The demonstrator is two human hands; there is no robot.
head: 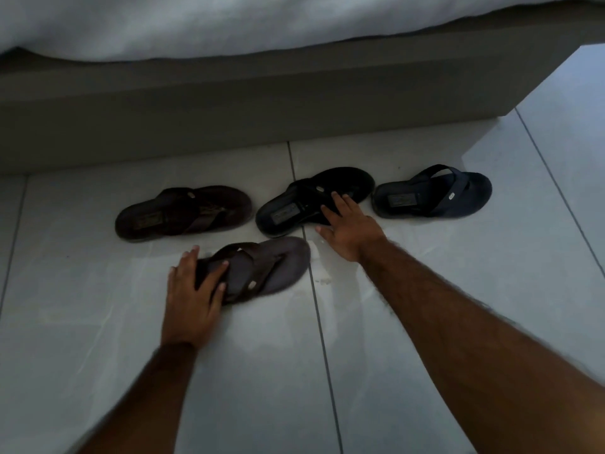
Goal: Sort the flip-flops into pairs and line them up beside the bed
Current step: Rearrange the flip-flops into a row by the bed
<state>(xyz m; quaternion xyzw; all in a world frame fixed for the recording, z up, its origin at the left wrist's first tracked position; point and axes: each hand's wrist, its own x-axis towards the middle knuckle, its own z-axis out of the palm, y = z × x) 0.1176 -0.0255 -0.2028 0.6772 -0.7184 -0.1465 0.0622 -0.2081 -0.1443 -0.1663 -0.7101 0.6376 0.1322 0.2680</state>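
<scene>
Your left hand [193, 290] is on the loose brown flip-flop [258, 270], the one lying apart from the row and nearer to you. Fingers are spread over its heel end and strap, thumb out at the far edge; it looks like a flat press or a loose clasp, and whether the sole has left the floor can't be told. Its long axis runs from about 8 o'clock at the heel to 2 o'clock at the toe, toe aimed toward the black one.

Its mate, the other brown flip-flop [183, 213], sits at about 11 o'clock from your left hand, near it, heel left and toe right, on much the same slant. That's the relation to watch: the held one has to travel up and left to lie beside it, and the left hand is plainly the nearer one.

Your right hand [350, 231] lies at 2 o'clock from the held sole, fingers splayed flat on the strap of the black flip-flop [314, 199], not pinching. Just right of that, at 3 o'clock, the navy flip-flop [432, 193] almost touches it, strap arched up.

Beyond the row at 12 o'clock runs the bed base [229, 103], white bedding [229, 21] hanging above. The tiled floor [98, 322] between the two brown soles is bare, so nothing blocks the way.
</scene>
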